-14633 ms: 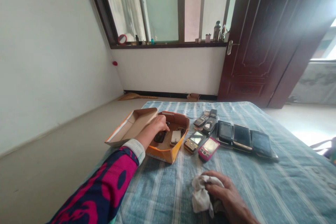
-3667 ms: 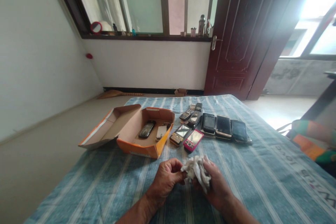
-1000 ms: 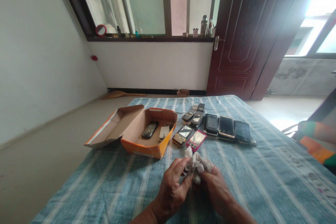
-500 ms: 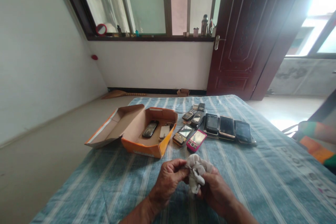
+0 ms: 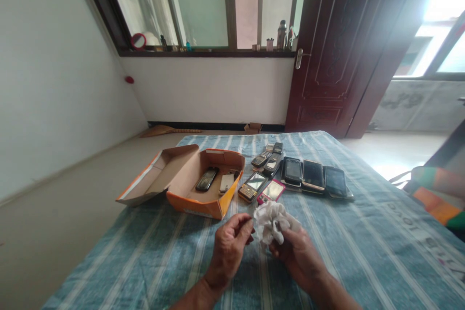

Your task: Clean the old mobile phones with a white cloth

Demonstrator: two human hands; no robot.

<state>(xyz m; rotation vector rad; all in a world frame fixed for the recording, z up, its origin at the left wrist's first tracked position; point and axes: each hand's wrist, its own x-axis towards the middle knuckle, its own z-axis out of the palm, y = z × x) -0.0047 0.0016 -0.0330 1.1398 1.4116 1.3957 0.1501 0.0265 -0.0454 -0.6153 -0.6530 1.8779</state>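
My right hand point(image 5: 296, 254) is closed around a crumpled white cloth point(image 5: 271, 218), held just above the striped blue bedspread point(image 5: 363, 252). My left hand point(image 5: 228, 249) sits beside it with curled fingers, its fingertips at the cloth's left edge; whether they pinch it is unclear. Just beyond the cloth lie a pink phone point(image 5: 272, 190) and a gold keypad phone point(image 5: 252, 186). An open orange box point(image 5: 203, 203) to the left holds a black phone point(image 5: 207, 178) and a white phone point(image 5: 227, 182).
A row of three dark touchscreen phones point(image 5: 314, 177) and several small keypad phones point(image 5: 269, 157) lie behind the pink one. The box lid point(image 5: 156, 179) hangs open to the left. A dark wooden door point(image 5: 337, 48) and a window sill with bottles stand behind. Colourful fabric point(image 5: 436, 189) lies at right.
The cloth has been lifted a little and bunched up in my right hand. My left hand's fingers have loosened and shifted to the cloth's left edge.
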